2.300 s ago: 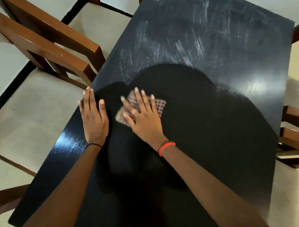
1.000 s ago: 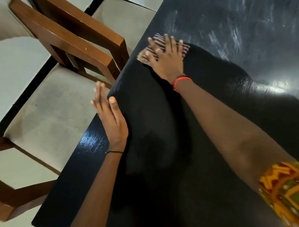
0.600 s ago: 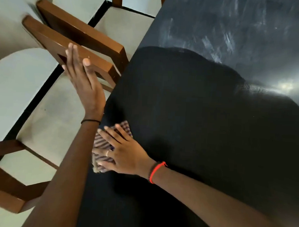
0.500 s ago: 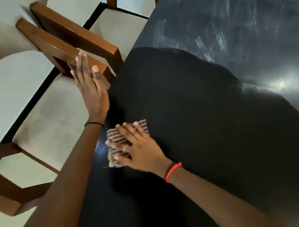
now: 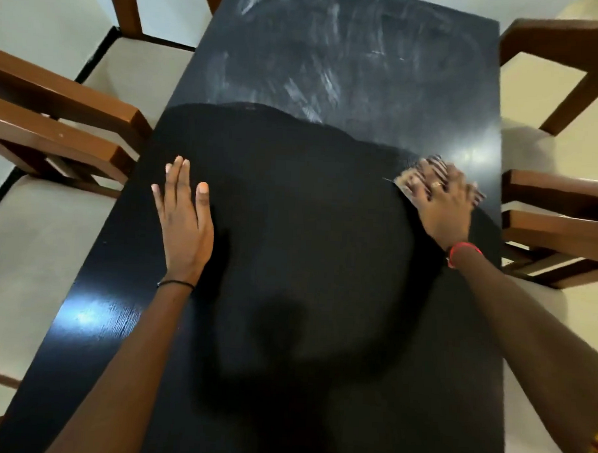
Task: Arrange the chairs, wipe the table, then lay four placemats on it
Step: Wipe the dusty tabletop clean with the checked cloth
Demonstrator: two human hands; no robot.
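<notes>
Black table (image 5: 331, 73) seen from above, with pale smear streaks across its upper part. The left hand (image 5: 184, 221) lies flat on the tabletop left of centre, fingers straight, holding nothing. The right hand (image 5: 444, 205), motion-blurred, presses a striped cloth (image 5: 430, 165) onto the table near its right edge, fingers spread over the fabric, not curled round it. Wooden left-side chairs (image 5: 67, 93) and right-side chairs (image 5: 559, 203), pale-seated, flank the table. A red wristband (image 5: 464, 252) circles the right wrist.
</notes>
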